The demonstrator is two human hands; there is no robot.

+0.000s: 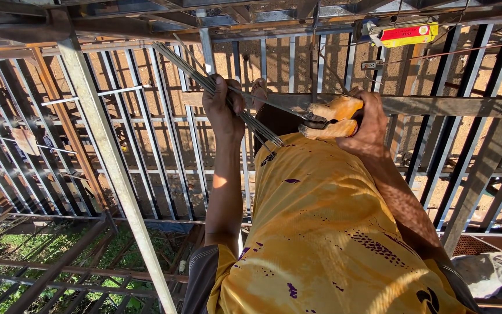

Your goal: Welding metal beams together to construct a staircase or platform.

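1. Closest in first: left hand (223,107) has its fingers wrapped shut around a bundle of thin grey metal rods (204,81), thumb across the top. I judge that the fist grip keeps the loose rods together and slanted clear of the other hand.
2. Right hand (370,119) is clenched fully on an orange-handled metal clamp holder (329,119). The handle is in the palm with the nose pointing towards the left hand, probably for control at the tip.
3. One thin rod seems to run from the holder's nose up-left. I cannot tell whether it is clamped.
4. Both hands are raised in front of a flat rusty steel crossbar (454,106), just beside each other.
5. Counts: two hands, one holder and one bundle. I make it roughly five or six rods, too close-packed for an exact count.
6. Further out: a grille of grey vertical steel bars (158,134), one slanted grey steel post (111,168), one yellow-and-red tag (408,35) overhead.
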